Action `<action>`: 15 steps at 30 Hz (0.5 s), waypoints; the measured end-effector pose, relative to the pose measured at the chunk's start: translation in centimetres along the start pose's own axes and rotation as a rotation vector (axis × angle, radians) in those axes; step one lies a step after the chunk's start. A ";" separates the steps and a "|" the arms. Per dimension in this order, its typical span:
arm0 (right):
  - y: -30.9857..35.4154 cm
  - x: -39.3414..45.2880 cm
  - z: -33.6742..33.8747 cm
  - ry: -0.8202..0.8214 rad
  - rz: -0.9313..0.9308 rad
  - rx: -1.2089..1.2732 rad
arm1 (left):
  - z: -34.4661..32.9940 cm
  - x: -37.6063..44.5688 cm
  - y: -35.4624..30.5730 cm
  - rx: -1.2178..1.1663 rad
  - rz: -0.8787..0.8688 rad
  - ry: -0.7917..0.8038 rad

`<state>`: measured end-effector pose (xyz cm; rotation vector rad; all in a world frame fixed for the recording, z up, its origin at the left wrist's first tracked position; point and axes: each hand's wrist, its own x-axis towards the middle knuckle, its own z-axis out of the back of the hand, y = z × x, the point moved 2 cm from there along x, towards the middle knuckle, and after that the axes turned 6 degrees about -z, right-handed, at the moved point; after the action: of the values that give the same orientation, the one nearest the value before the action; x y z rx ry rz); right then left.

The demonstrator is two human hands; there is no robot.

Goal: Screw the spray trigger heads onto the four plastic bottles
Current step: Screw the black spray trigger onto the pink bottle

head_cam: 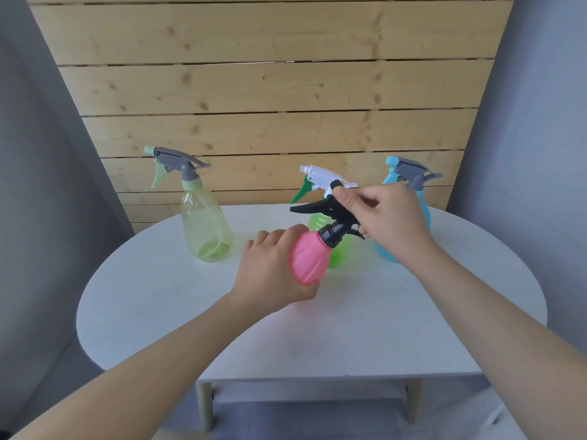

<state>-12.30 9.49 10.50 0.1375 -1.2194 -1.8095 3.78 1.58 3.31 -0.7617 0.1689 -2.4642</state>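
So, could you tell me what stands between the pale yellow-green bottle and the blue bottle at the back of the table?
In the head view, the bright green bottle with its white trigger head stands between the pale yellow-green bottle and the blue bottle, partly hidden by the held pink bottle.

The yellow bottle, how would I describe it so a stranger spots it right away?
Start at the white oval table and go to its far left. The yellow bottle stands there alone, clear and tall, with a grey trigger head; no hand touches it.

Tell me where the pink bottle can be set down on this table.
The near half of the white table is bare, in front of both hands. There is also a gap at the back, between the yellow-green bottle and the green bottle. The right rear is crowded: green and blue bottle stand close.
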 end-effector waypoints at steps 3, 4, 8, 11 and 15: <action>-0.1 0.1 -0.5 -0.004 -0.036 0.005 | -0.1 -0.1 0.1 0.001 0.003 0.005; 0.0 0.1 -0.6 -0.011 -0.036 0.017 | 0.0 -0.2 0.3 -0.006 -0.002 0.003; 0.3 -0.3 -1.8 0.110 0.003 0.126 | 0.6 -0.4 2.0 -0.092 0.087 -0.045; 0.0 -0.6 -3.1 0.178 -0.004 0.135 | 0.9 -0.7 4.0 -0.393 0.309 -0.115; -0.2 -1.0 -5.5 0.263 -0.067 0.105 | 0.6 -0.1 6.3 -0.650 0.439 -0.147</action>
<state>-8.87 6.52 7.21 0.4658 -1.1317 -1.7214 7.16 -3.67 2.10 -1.0297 1.0011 -1.9185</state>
